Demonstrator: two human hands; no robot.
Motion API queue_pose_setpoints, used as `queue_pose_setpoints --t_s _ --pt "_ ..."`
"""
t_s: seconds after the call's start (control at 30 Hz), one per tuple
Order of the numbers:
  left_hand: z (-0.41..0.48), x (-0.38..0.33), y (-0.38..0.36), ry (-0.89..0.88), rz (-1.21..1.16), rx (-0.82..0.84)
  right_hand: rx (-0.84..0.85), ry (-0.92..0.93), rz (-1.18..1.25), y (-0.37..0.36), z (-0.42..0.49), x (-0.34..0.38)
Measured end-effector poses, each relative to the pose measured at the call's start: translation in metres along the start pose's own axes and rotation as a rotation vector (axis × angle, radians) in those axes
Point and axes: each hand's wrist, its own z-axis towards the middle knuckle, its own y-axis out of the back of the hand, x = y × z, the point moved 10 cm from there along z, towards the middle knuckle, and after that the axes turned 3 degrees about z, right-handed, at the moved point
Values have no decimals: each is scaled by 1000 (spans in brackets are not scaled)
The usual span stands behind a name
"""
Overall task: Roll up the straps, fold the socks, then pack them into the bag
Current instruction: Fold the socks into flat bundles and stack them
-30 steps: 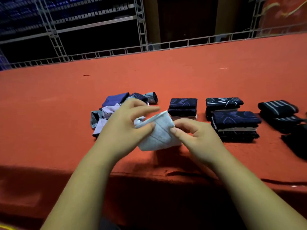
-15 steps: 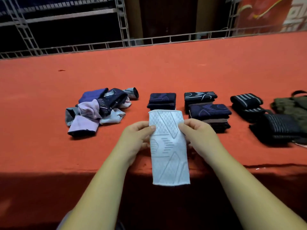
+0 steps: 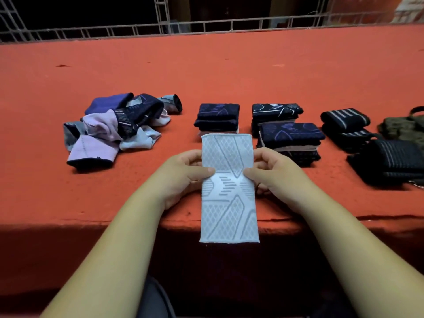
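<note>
Midway, I judge: folded socks [image 3: 218, 117], rolled straps [image 3: 346, 119] done; loose pile [image 3: 114, 127], bag [image 3: 403, 127] wait; left hand [image 3: 183, 175], right hand [image 3: 273, 173] grip pinching white sock [image 3: 229, 203].

Red-covered table [image 3: 229, 72], with a metal railing [image 3: 206, 26] along the far edge.
- White patterned sock [image 3: 229, 198]: flat, lengthwise, near end past the table's front edge; left hand [image 3: 183, 177] and right hand [image 3: 273, 173] pinch its two sides at mid-length.
- Loose sock pile [image 3: 114, 129]: purple, lilac, grey; left.
- Folded dark socks [image 3: 218, 118]: stacks behind and right of the white one.
- Rolled striped straps [image 3: 344, 120]: farther right.
- Olive bag [image 3: 403, 127]: right edge, partly out of view.
</note>
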Motion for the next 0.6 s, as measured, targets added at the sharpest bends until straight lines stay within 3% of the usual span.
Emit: queue_pose_setpoints --t_s 0.6 --pt "-8 3 10 6 -36 -66 18 4 12 -4 -7 3"
